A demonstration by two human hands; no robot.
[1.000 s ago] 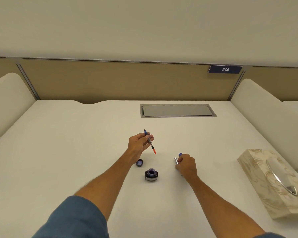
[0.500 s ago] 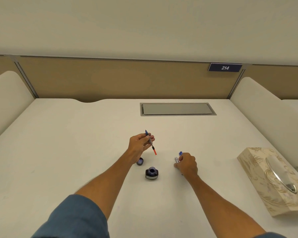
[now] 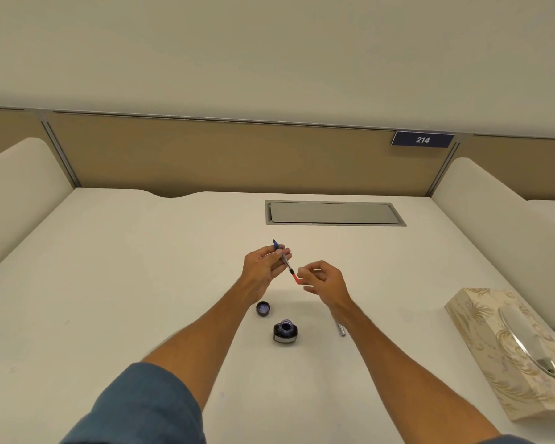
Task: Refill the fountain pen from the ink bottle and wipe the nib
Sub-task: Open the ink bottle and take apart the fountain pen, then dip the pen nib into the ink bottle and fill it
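Above a pale table (image 3: 109,299) and open ink bottle (image 3: 285,331), the left hand (image 3: 260,267) pinches the fountain pen (image 3: 285,261) steady, seemingly so the right hand (image 3: 326,282), fingers (image 3: 305,271) curled, contact unclear, can twist its red end.

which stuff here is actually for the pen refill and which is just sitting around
For the job: pen, ink bottle, bottle cap, pen barrel, tissue box.
Just there: metal desk hatch, 214 plate.

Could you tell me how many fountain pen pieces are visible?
2: the pen section pinched in the left hand, a silver piece on the table by the right forearm; more may be hidden.
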